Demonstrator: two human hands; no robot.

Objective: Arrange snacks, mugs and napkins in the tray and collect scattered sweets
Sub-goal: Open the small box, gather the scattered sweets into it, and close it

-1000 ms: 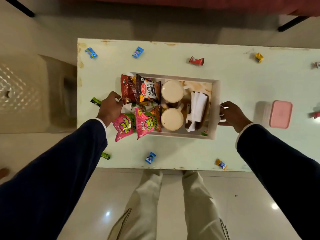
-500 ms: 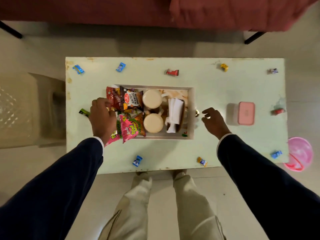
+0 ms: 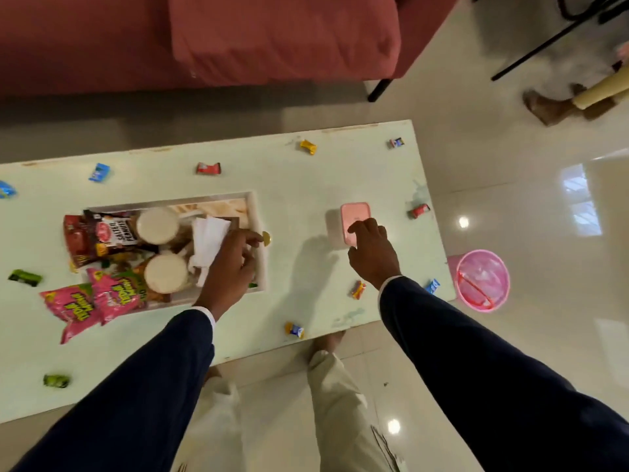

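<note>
The white tray (image 3: 259,212) sits on the pale green table (image 3: 306,206). It holds red and black snack packets (image 3: 102,233), two mugs (image 3: 157,225) and white napkins (image 3: 207,240). Two pink packets (image 3: 73,306) hang over the tray's near left edge onto the table. My left hand (image 3: 231,267) hovers over the tray's right end, its fingertips at a small gold piece (image 3: 266,238) by the right wall. My right hand (image 3: 372,250) lies with fingers spread on the pink box (image 3: 354,212). Several wrapped sweets lie scattered around, among them a red sweet (image 3: 208,168) and a yellow sweet (image 3: 308,146).
More sweets lie near the table edges: an orange sweet (image 3: 358,289), a blue-yellow sweet (image 3: 294,330), a green sweet (image 3: 25,277). A pink bin (image 3: 482,280) stands on the floor off the table's right end. A red sofa (image 3: 238,39) runs behind the table.
My view has swung to the right. My left hand crossed from the tray's left end to its right end. My right hand left the tray's right side and reached the pink box.
</note>
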